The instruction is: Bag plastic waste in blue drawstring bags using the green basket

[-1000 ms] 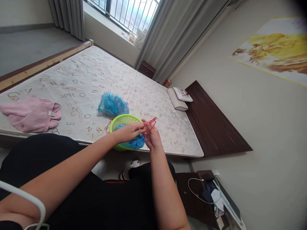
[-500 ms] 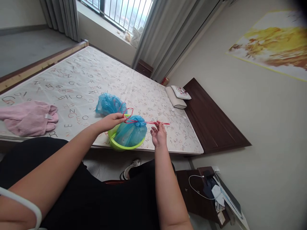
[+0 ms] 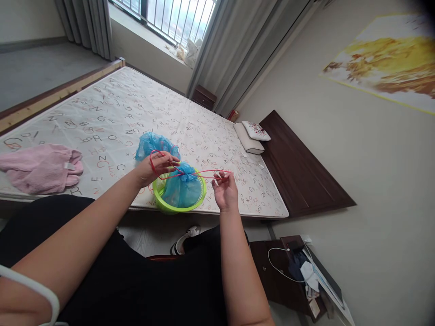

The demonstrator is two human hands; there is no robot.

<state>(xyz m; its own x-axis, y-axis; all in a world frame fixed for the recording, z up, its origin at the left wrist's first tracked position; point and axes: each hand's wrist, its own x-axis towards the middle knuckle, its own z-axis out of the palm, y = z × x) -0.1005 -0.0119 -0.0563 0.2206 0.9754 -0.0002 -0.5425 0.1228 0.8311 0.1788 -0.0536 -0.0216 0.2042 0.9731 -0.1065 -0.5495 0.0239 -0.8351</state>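
Plainly, the bed [image 3: 207, 131] sets the biggest risk: the green basket [image 3: 178, 210] stands right at its near edge, so a hard sideways tug could tip it over, I'd judge. Inside the basket sits a tied-looking blue bag [image 3: 181, 194], bulging, its gathered neck up near the rim; what fills it I cannot tell. Another blue bag [image 3: 152, 142], crumpled and also with hidden contents, lies on the mattress just behind the basket and to its left. Over the basket's left side, the left hand [image 3: 154, 167] is narrowed on the red string [image 3: 209, 171], with a loop around or across its back, I cannot tell which. Just right of the basket, the right hand [image 3: 226, 192] pinches the string's other end, remaining fingers curled loosely. Both strands run to the bag's neck above the basket. Uneven pulling could tear that thin neck, and the left loop might snag.
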